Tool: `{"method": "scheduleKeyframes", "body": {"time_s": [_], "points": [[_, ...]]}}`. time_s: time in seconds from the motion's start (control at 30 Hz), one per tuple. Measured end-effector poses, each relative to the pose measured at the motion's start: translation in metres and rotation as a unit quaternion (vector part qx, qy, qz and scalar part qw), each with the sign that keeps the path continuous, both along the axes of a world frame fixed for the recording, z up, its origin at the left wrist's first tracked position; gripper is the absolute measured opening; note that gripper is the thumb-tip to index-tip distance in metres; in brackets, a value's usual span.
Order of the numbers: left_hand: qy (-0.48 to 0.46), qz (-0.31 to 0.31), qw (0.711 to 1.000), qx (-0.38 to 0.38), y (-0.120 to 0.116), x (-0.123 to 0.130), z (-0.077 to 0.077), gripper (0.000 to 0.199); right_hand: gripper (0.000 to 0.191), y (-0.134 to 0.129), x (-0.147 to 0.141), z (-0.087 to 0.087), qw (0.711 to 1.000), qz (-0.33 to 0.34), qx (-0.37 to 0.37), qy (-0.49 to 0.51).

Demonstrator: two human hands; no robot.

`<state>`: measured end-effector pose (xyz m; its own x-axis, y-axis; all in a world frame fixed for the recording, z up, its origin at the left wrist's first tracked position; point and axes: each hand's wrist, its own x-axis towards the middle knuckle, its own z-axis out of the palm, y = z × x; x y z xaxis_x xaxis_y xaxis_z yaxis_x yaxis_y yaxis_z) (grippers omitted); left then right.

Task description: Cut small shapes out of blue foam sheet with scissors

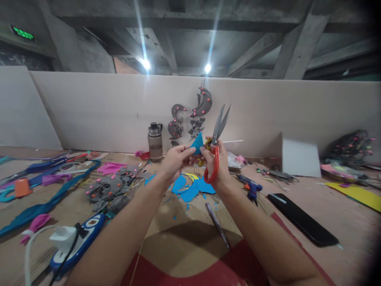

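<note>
Our left hand is pinching a small blue piece between thumb and fingers, and our right hand is gripping red-handled scissors while its thumb is touching the same piece. The blue piece is sitting between our two hands, raised above the worktop. The blades are pointing up, slightly parted, and are not cutting anything. Some yellow is showing beside our fingers; we are not managing to tell whether it is part of the scissors.

By our judgement, we are handling or adjusting the blue piece between cuts. The next move is calling for a steady pinch and for blade tips turned well away from our fingers.

Just below, blue scraps are lying scattered, with a pen resting nearer us. To the right, a glue gun and a black phone are lying near our forearm. To the left, grey cutouts are lying heaped beyond a power strip. Farther off, a bottle is standing upright, and grey moon shapes are hanging against the pale board.
</note>
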<state>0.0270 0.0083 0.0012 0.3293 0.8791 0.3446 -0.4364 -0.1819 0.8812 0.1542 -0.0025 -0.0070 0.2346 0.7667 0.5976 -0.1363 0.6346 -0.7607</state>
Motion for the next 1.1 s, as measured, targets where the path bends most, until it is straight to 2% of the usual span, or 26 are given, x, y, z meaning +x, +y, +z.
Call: {"method": "scheduleKeyframes", "body": {"time_s": [0.13,0.4,0.6,0.83,1.0,1.1], "points": [[-0.010,-0.017,1.000,-0.008,-0.001,0.003,-0.003,0.032,0.042,0.000,-0.004,0.001,0.997,0.001,-0.011,0.073],[-0.036,0.025,0.999,0.005,-0.004,0.012,-0.007,0.031,0.042,0.000,-0.008,-0.005,0.999,-0.007,0.024,0.046],[-0.041,0.057,0.997,0.022,-0.004,0.012,-0.007,0.027,0.042,-0.008,-0.011,0.001,0.999,0.006,0.026,0.047],[-0.088,0.081,0.993,-0.008,0.008,-0.015,0.011,0.029,0.032,-0.011,-0.009,0.008,0.997,-0.010,0.021,-0.072],[-0.123,0.110,0.986,-0.032,0.013,-0.036,0.020,0.030,0.031,-0.024,-0.015,0.006,0.982,0.095,-0.011,-0.162],[-0.136,0.131,0.981,-0.037,0.015,-0.043,0.022,0.033,0.034,-0.029,-0.017,0.004,0.974,0.117,-0.031,-0.194]]}}
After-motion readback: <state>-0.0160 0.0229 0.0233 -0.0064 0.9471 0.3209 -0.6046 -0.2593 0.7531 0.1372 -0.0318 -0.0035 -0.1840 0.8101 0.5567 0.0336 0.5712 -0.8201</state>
